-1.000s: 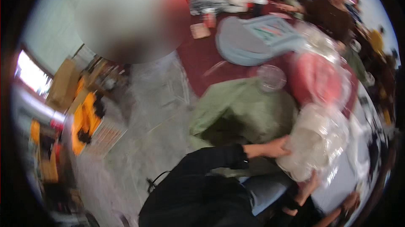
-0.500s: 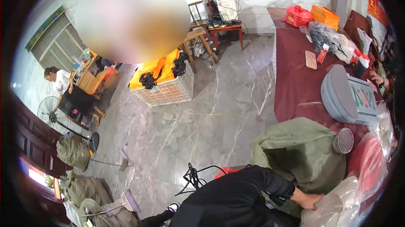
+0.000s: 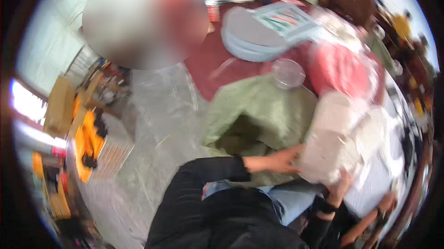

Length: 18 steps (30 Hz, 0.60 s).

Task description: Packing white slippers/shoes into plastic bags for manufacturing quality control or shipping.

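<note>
Both hands now on clear bag [image 3: 333,142]; left hand [image 3: 282,160], right hand [image 3: 340,186].

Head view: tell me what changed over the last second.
The view swung away toward the floor, then back to the table. The left hand is again on the clear plastic bag, as a second ago; the right hand touches it from below. The green sack, grey case and red bundle stayed put.

green sack [image 3: 263,110]; clear plastic bag [image 3: 333,142]; maroon tablecloth [image 3: 208,59]
</note>
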{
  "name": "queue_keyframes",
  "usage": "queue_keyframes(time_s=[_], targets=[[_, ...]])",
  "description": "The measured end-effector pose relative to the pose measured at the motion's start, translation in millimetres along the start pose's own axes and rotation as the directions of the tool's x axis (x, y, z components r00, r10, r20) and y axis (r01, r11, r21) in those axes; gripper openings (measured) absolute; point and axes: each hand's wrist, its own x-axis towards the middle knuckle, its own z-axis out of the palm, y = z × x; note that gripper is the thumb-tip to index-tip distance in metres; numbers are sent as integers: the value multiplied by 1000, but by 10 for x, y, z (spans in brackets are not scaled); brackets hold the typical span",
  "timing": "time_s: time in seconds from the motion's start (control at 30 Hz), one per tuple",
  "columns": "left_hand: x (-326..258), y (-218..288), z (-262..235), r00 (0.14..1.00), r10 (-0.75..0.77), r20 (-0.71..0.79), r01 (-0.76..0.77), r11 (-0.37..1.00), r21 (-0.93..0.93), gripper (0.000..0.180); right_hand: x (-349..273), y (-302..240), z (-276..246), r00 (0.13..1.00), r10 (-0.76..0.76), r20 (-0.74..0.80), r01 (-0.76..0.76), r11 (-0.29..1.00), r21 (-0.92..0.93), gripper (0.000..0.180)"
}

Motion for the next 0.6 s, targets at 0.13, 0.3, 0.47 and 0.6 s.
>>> queue_keyframes(time_s=[0.13,0.3,0.47,0.6], targets=[[-403,-32,-249,995,104,-2,-86,834,545,63,-175,-103,167,991,-111,-72,107,993,-59,72],[-795,-277,-370,979,185,-85,-45,605,795,60,-344,-159,253,996,-57,-61,61,996,61,64],[-1052,-874,-391,931,-88,-354,320,663,677,62,-437,-85,488,985,-48,165,46,999,14,57],[-1160,-1017,-339,914,-370,-168,394,707,588,65,-505,147,698,900,-166,404,349,829,-437,45]])
